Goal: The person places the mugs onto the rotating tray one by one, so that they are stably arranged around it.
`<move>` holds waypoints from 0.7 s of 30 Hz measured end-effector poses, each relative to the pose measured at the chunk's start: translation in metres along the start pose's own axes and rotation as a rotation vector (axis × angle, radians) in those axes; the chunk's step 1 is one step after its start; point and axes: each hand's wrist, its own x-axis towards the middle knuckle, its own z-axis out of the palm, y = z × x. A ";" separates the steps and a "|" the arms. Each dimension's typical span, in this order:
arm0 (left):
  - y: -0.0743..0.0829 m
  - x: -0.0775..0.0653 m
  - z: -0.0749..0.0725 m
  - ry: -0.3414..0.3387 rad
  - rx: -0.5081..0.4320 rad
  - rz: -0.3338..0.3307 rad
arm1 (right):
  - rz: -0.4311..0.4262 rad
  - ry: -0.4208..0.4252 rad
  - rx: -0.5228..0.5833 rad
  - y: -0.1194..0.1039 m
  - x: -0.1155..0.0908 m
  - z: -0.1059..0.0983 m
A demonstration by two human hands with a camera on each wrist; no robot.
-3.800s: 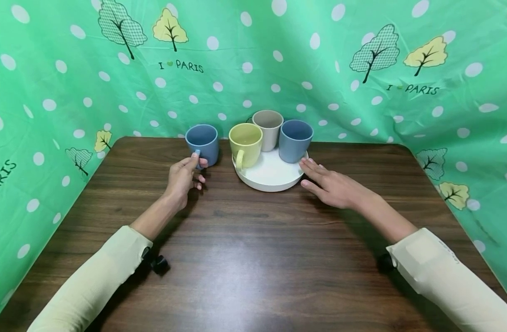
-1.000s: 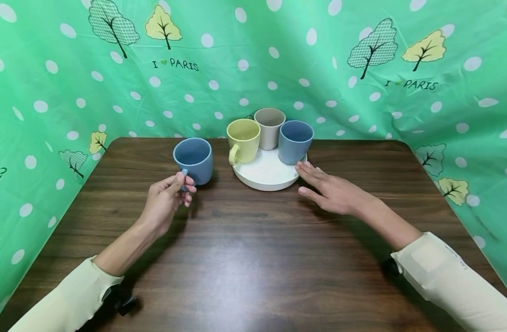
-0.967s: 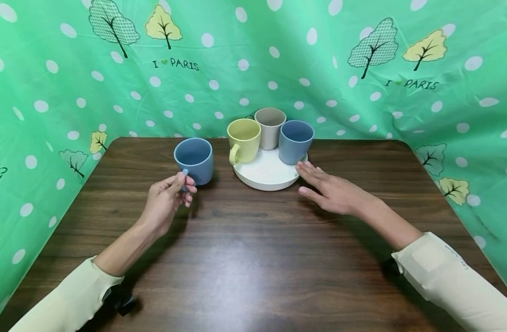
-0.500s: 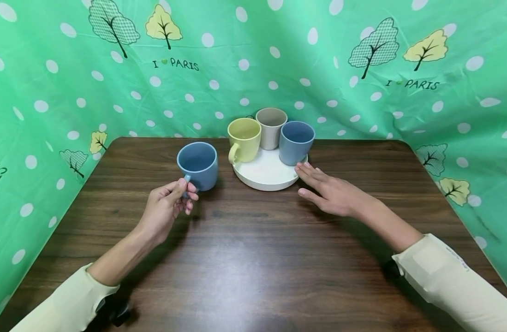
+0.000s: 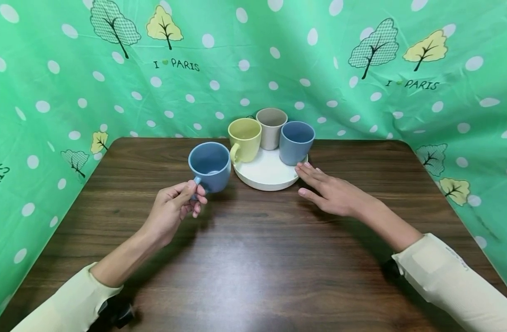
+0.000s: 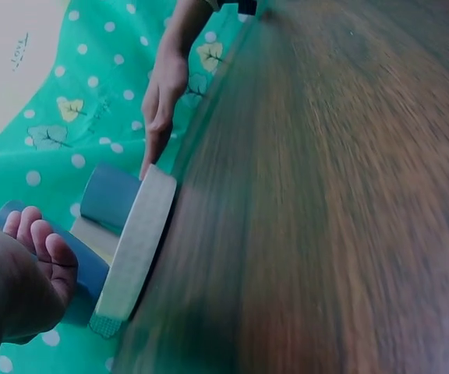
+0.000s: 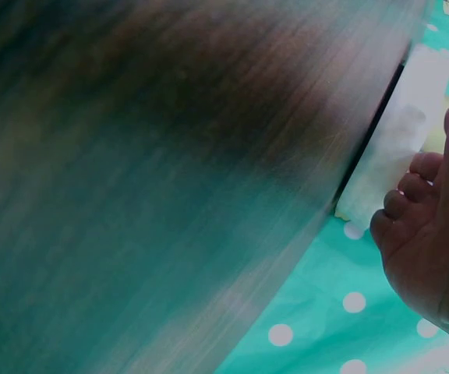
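My left hand (image 5: 172, 207) pinches the handle of a blue mug (image 5: 211, 168), which is tilted slightly and held off the table, left of a round white tray (image 5: 270, 177). On the tray stand a yellow mug (image 5: 246, 143) with its handle toward the front left, a light grey cup (image 5: 271, 131) at the back, and a second blue cup (image 5: 295, 145) at the right. My right hand (image 5: 336, 191) lies with straight fingers against the tray's right rim. In the left wrist view the tray (image 6: 140, 241) is seen from its side, beyond the left hand (image 6: 33, 273).
The dark wooden table (image 5: 253, 258) carries all of this, with the tray near its far edge. A green dotted cloth (image 5: 236, 55) printed with trees hangs behind and along the sides. Black wrist devices sit under both sleeves (image 5: 440, 272).
The blue mug was pulled toward me from the table's back, lifted, and carried rightward to just beside the tray, in my left hand. My right hand has stayed at the tray's rim.
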 end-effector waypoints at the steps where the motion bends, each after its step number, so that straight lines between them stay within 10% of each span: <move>1: 0.001 0.000 0.003 -0.006 0.001 0.003 | 0.001 0.000 -0.001 0.000 0.000 0.000; 21: 0.005 0.014 0.032 -0.075 -0.008 0.008 | 0.001 0.001 0.003 0.000 0.000 0.000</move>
